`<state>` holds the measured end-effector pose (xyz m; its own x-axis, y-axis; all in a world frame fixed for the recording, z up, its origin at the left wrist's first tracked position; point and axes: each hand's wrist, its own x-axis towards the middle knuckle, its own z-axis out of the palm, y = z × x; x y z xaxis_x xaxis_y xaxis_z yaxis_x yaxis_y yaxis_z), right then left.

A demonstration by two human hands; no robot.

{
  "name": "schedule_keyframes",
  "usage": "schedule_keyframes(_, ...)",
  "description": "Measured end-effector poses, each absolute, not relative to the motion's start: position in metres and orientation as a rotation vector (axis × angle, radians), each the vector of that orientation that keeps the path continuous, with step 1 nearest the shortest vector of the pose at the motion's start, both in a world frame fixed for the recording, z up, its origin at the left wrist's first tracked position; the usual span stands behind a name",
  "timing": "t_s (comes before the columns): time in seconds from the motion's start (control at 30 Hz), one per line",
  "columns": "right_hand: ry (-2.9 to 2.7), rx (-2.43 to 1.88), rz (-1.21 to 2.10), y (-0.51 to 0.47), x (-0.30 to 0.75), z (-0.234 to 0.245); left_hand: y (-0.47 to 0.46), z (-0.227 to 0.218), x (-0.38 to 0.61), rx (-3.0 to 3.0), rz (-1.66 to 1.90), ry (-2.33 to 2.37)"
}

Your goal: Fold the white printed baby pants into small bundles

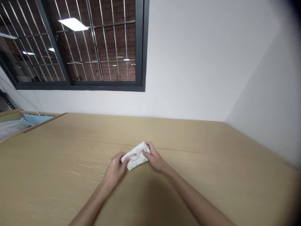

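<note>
Between my two hands is a small folded white cloth (135, 156) with a faint print of little figures. My left hand (117, 166) grips its left end, thumb on top and fingers behind. At the right end my right hand (154, 156) pinches it the same way, with the thumb pressed on the near face. The cloth is tilted, its right end farther from me than its left. Just under it lies the wooden board surface (77, 175); whether the cloth touches the board I cannot tell.
A seam runs across the board. At the far left stands an open wooden box (44, 121) with pale blue and white fabric (16, 127) inside. Behind the board rises a white wall (188, 62), with a dark-framed barred window (142, 47) at the upper left.
</note>
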<state>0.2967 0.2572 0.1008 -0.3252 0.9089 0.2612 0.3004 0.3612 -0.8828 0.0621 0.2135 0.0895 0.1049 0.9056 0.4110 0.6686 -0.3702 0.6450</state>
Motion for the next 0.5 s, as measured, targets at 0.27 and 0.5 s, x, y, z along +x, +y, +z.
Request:
schedule_keyframes(0.27, -1.694, -1.265, 0.857, 0.302, 0.289, 0.089, 0.209, 0.077, 0.070, 1.671, 1.075, 1.503)
schedule_keyframes(0.5, -1.851, -1.331, 0.636, 0.325, 0.268, 0.074, 0.193, 0.081, 0.081, 2.012, 0.714, 1.817)
